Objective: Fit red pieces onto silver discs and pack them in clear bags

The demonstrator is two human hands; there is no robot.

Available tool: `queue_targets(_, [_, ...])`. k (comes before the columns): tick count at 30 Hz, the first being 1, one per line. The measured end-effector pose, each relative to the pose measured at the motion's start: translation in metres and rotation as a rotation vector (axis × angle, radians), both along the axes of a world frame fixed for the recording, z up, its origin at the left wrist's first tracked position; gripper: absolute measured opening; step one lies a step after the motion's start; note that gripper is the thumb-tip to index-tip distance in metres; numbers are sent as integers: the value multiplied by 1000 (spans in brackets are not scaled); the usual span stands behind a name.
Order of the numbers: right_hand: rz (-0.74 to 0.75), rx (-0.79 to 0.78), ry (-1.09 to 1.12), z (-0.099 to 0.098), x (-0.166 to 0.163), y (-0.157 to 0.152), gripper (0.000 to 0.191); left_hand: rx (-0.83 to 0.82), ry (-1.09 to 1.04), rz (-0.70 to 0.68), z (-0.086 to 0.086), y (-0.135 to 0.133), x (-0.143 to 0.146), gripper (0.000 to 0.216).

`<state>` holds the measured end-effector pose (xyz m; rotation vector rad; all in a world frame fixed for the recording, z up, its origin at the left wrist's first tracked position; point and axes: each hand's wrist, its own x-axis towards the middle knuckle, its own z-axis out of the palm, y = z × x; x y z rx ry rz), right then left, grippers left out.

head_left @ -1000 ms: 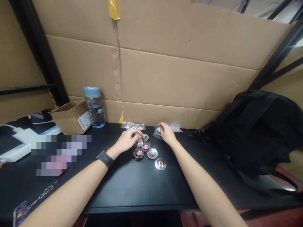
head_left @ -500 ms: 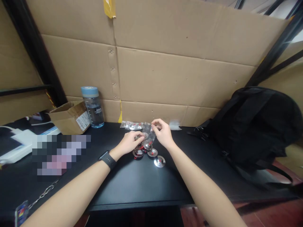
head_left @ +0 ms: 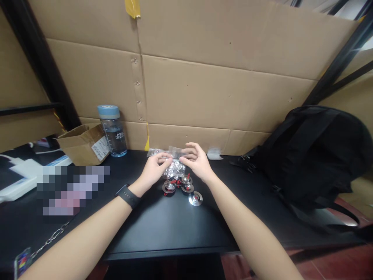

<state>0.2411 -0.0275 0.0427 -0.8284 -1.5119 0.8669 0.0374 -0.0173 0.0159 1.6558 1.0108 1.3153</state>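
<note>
A clear plastic bag (head_left: 176,169) with something shiny inside is stretched between my two hands. My left hand (head_left: 154,168) pinches its left side near the top with thumb and fingers. On the other side my right hand (head_left: 198,163) grips the bag's upper right edge, fingers curled. Just below the bag lie several small metal finger cymbals with red loops, heaped together; a single finger cymbal (head_left: 195,198) rests apart, nearer to me. Another clear packet (head_left: 154,152) lies behind my left hand, partly hidden.
A cardboard box (head_left: 83,146) and a blue-capped water bottle (head_left: 113,132) stand at the back left. A black backpack (head_left: 314,163) fills the right side. A small stack of clear bags (head_left: 215,153) lies by the cardboard wall. A power strip (head_left: 17,186) is at far left.
My left hand has risen from the finger cymbals to the bag. The bag, earlier hanging from my right hand, is now held by both hands and looks fuller and shinier.
</note>
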Motion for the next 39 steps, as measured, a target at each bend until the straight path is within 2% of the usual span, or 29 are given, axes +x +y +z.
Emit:
queue_targets(4, [82, -80, -35, -5, 7, 7, 44, -24, -56, 8, 3, 1, -2, 42])
queue_targets(9, [-59, -47, -22, 0, 22, 15, 36, 0, -30, 51, 3, 5, -6, 41])
queue_targets(12, [-112, -76, 16, 1, 26, 16, 40, 6, -31, 77, 2, 7, -7, 39])
queue_targets(16, [75, -107, -14, -4, 17, 11, 56, -14, -45, 58, 4, 3, -6, 38])
queue_targets(19, [116, -68, -29, -10, 6, 7, 47, -34, -1, -2, 5, 2, -4, 36])
queue_targets(21, [114, -62, -43, -13, 2, 6, 43, 11, 22, -51, 4, 2, -3, 33])
queue_targets(26, [111, -115, -13, -17, -2, 5, 56, 43, -151, -95, -3, 6, -2, 40])
queue_targets(28, [103, -103, 26, -16, -2, 5, 50, 60, -147, -54, -2, 6, -3, 39])
queue_targets(30, [122, -69, 15, -15, -2, 5, 32, 97, -112, -3, 1, 4, -5, 38])
queue_targets(33, [161, -41, -69, -14, 1, 5, 16, 131, -15, -56, 6, 0, -8, 25])
queue_targets(34, [163, -52, -100, -15, 2, 6, 21, 130, 34, -108, 7, 0, -9, 22])
queue_targets(36, [146, -83, -159, -15, 4, 6, 45, 110, 123, -205, 8, -1, -9, 23])
queue_targets(38, [102, -63, -206, -14, 6, 6, 66, 95, 166, -236, 6, 0, -9, 33])
queue_targets(39, [65, -15, -234, -12, 7, 5, 69, 95, 168, -224, 5, 0, -9, 40])
